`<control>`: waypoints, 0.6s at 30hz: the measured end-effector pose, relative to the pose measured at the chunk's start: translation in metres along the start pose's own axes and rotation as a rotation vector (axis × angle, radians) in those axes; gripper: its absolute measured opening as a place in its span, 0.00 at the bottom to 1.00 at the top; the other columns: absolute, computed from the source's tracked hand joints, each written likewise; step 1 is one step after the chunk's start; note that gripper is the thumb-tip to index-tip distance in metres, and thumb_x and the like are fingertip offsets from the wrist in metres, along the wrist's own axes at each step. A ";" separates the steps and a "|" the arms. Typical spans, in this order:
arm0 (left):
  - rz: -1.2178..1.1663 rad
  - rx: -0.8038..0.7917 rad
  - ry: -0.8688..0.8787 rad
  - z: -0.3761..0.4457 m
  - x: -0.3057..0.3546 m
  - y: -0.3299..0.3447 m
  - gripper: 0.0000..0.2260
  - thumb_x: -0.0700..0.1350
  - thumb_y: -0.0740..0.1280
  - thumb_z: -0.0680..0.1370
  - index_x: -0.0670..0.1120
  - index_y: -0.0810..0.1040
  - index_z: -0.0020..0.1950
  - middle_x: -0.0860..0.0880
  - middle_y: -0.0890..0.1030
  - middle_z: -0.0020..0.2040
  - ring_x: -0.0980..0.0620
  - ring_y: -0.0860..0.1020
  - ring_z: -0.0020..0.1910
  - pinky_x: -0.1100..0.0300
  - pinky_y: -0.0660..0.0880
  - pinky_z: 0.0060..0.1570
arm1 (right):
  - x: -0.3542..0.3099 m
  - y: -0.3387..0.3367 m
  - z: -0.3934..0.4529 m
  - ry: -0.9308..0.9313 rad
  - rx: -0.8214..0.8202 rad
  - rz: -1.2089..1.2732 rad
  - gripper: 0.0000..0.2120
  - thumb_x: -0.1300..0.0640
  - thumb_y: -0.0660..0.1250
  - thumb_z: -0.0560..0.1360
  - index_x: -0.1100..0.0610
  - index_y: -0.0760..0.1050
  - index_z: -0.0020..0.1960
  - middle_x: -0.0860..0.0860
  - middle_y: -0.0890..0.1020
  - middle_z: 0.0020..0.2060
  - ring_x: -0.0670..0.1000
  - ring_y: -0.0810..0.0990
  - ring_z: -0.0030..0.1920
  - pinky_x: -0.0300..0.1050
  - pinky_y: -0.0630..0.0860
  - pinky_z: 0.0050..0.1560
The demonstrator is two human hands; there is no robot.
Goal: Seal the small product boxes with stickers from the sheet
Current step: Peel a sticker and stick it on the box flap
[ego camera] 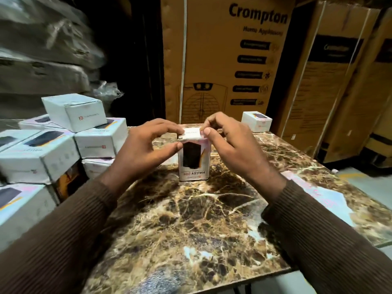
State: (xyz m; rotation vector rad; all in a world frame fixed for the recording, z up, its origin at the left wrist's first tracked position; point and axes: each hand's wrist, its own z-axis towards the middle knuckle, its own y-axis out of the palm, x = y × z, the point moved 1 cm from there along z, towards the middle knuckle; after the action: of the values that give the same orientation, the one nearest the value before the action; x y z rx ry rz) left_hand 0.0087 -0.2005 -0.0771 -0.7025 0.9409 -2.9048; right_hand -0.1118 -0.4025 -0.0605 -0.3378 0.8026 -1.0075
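Observation:
A small white product box stands upright on the marble table, its "HALLEY 20K" print upside down toward me. My left hand grips its top left corner, thumb on the front face and fingers over the top. My right hand pinches the white top flap at its right edge between thumb and forefinger. The sticker sheet, pale with pink print, lies flat on the table at the right, partly hidden by my right sleeve.
Several identical white boxes are stacked at the table's left. One more small box sits at the far right of the table. Tall brown Crompton cartons stand right behind, and wrapped bundles fill the back left.

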 end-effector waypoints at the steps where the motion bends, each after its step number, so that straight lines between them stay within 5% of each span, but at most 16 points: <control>1: 0.005 0.005 -0.009 -0.001 -0.002 0.002 0.11 0.48 0.75 0.79 0.49 0.86 0.61 0.55 0.84 0.59 0.57 0.81 0.62 0.51 0.79 0.62 | 0.001 0.004 0.001 -0.002 -0.005 -0.039 0.07 0.53 0.61 0.85 0.52 0.77 0.56 0.46 0.81 0.49 0.49 0.78 0.51 0.53 0.77 0.48; 6: 0.084 0.037 -0.016 -0.004 -0.002 0.008 0.11 0.52 0.74 0.79 0.52 0.86 0.61 0.58 0.83 0.59 0.55 0.79 0.62 0.46 0.77 0.60 | 0.004 0.018 -0.003 -0.015 0.050 -0.103 0.04 0.56 0.63 0.85 0.52 0.76 0.53 0.45 0.78 0.49 0.46 0.72 0.52 0.31 0.65 0.49; 12: 0.174 0.105 -0.015 -0.007 0.006 0.018 0.09 0.50 0.73 0.80 0.51 0.84 0.60 0.56 0.82 0.57 0.51 0.78 0.58 0.48 0.76 0.56 | 0.006 0.028 -0.002 0.018 0.124 -0.036 0.04 0.56 0.64 0.84 0.53 0.77 0.52 0.46 0.77 0.48 0.49 0.74 0.51 0.38 0.66 0.45; 18: 0.174 0.137 -0.023 -0.009 0.010 0.024 0.08 0.47 0.74 0.79 0.49 0.83 0.58 0.55 0.82 0.56 0.52 0.77 0.57 0.50 0.76 0.56 | 0.005 0.033 -0.003 0.032 0.146 -0.036 0.04 0.57 0.64 0.84 0.53 0.77 0.51 0.46 0.77 0.48 0.48 0.73 0.52 0.34 0.64 0.47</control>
State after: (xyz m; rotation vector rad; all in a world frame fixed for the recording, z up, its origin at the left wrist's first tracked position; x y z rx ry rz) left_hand -0.0066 -0.2164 -0.0926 -0.6112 0.7502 -2.7703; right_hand -0.0922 -0.3897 -0.0845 -0.2123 0.7490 -1.1010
